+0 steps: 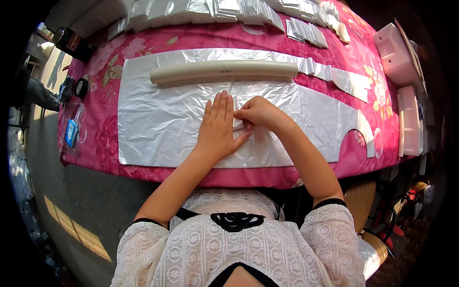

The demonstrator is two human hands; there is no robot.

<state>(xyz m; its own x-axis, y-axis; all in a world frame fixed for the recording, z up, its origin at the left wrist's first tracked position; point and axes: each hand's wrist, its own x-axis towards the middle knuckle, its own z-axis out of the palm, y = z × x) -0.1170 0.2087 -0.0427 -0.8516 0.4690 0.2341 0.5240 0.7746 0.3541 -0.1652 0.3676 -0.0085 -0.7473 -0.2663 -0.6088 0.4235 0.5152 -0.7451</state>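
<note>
A stack of thin silvery-white plastic carrier bags (162, 124) lies flat and wrinkled on the table, its handle cut-outs toward the right. My left hand (217, 126) rests palm down on the top bag with its fingers stretched out. Close against its fingertips, my right hand (258, 114) is closed in a pinch on a narrow fold of the top plastic bag, partly hidden by the fingers. Beyond both hands, a cream-coloured tube (224, 71) lies across the bags.
A pink flowered cloth (267, 176) covers the table. Folded bag bundles (191, 12) line the far edge. White foam boxes (397, 57) stand at the right. A tape roll (81, 87), a blue packet (71, 133) and a dark jar (71, 43) sit at the left.
</note>
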